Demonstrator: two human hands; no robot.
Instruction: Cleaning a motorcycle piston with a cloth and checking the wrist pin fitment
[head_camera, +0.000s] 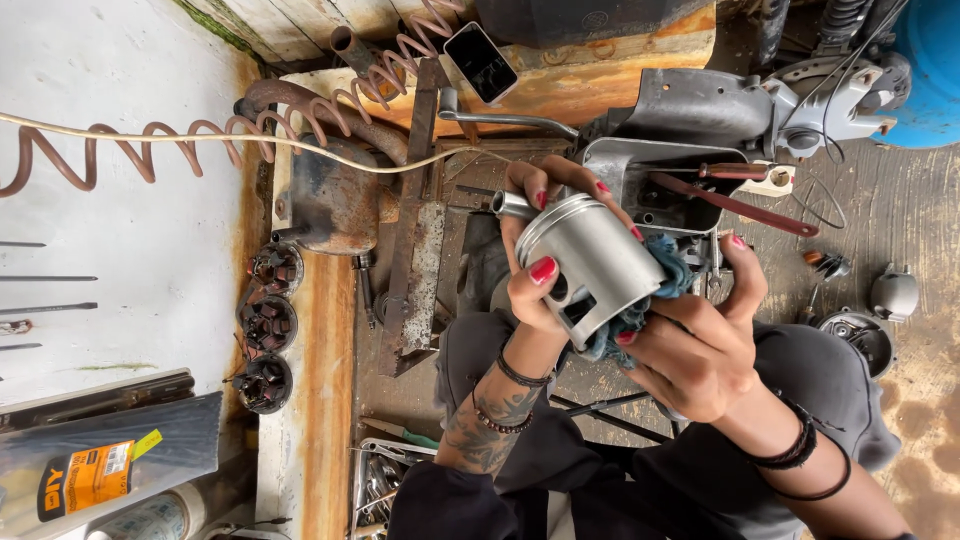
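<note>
My left hand (533, 255) grips a silver metal piston (590, 262), thumb on its side wall and fingers over its crown. A short metal pin (512, 205) sticks out at the piston's upper left. My right hand (695, 345) presses a blue rag (650, 290) against the piston's lower right end, with part of the rag bunched inside the skirt. Both hands hover above my lap, which is covered by dark grey trousers (830, 385).
A grey engine casing (700, 120) with a red-handled tool (740, 205) lies just beyond the hands. A phone (481, 62), a rusty coiled spring (200, 140) and a rusty metal part (335, 200) sit on the wooden bench. Round dark parts (265, 325) line the left; tools (385, 470) lie below.
</note>
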